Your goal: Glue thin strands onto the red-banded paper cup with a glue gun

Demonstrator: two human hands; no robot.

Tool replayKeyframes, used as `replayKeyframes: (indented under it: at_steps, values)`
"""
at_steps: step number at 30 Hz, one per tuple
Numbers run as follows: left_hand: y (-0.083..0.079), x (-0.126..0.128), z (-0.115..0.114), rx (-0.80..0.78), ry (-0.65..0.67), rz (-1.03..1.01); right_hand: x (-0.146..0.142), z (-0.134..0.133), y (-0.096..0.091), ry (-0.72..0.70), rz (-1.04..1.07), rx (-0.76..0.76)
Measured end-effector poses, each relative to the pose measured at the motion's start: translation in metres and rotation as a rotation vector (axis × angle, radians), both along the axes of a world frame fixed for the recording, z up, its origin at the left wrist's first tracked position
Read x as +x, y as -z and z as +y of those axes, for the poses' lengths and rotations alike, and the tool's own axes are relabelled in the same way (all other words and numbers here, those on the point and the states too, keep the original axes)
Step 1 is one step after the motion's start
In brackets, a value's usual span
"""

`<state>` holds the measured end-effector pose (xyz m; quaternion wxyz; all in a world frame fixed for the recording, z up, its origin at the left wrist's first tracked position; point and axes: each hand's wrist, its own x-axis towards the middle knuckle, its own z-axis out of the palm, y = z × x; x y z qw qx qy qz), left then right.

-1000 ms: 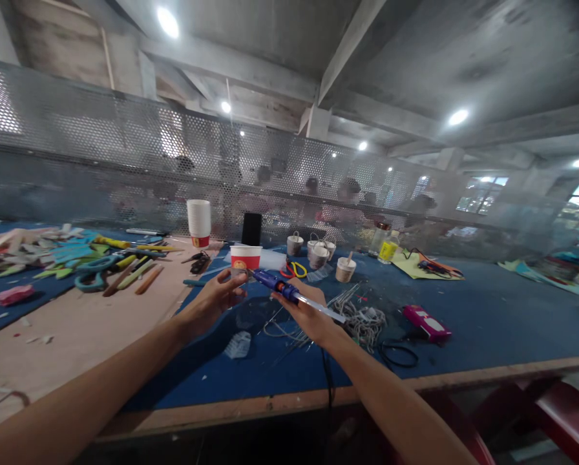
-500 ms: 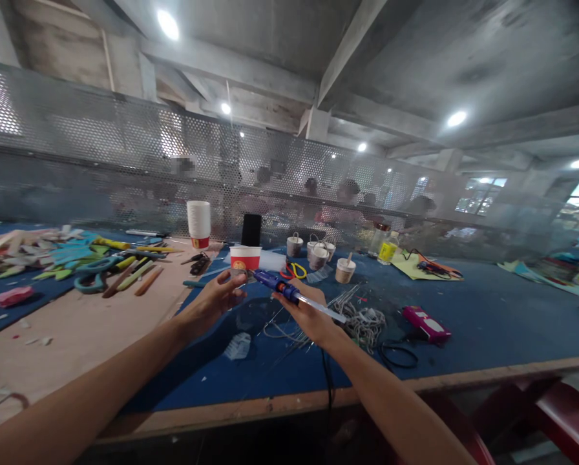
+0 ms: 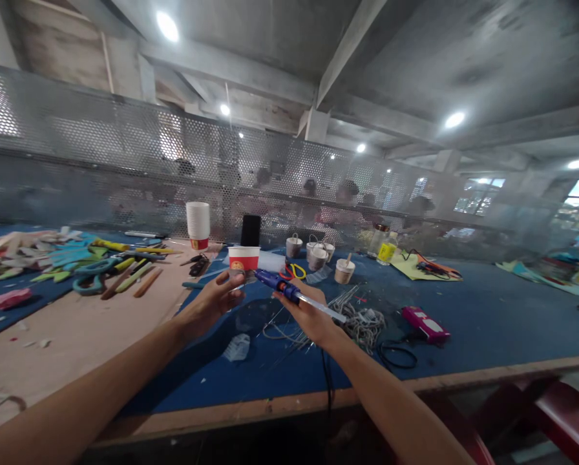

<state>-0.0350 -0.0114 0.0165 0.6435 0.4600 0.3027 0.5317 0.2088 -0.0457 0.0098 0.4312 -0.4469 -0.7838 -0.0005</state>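
Observation:
A red and white paper cup [image 3: 243, 258] stands upright at the fingertips of my left hand [image 3: 216, 297]. The hand's thumb and fingers close around its shaded lower part, which they partly hide. My right hand [image 3: 306, 313] is wrapped round a blue hot glue gun [image 3: 273, 280], with a clear glue stick [image 3: 323, 308] poking out of its rear. The nozzle points left and lies close beside the cup's lower right side; whether it touches cannot be made out. Beyond the gun lie yellow and red scissors [image 3: 294, 271].
Stacked paper cups [image 3: 197, 223] and a black phone [image 3: 251, 230] stand behind. Several small grey cups [image 3: 317, 258] are at the back. Tangled grey cord [image 3: 367, 326] and a magenta device [image 3: 425, 324] lie right. Craft tools [image 3: 129, 274] lie left, before a perforated screen [image 3: 270, 174].
Both hands, the cup and the glue gun keep nearly the same positions. The whole view has shifted very slightly.

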Motion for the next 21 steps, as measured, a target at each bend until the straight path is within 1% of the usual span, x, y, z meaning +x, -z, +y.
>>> replayKeyframes:
  at_steps: [4, 12, 21]
  values:
    - [-0.0002, 0.0001, 0.0001, -0.010, 0.003, -0.026, 0.0011, 0.0003, 0.0002, -0.005, -0.009, 0.012]
    - [0.0054, -0.0026, 0.0050, -0.003, 0.005, -0.022, 0.0020, 0.0003, -0.0004, 0.002, 0.009, 0.010]
    - [-0.0014, -0.0010, -0.0005, -0.035, -0.013, -0.033, 0.0030, 0.0012, -0.0002, 0.011, -0.009, 0.034]
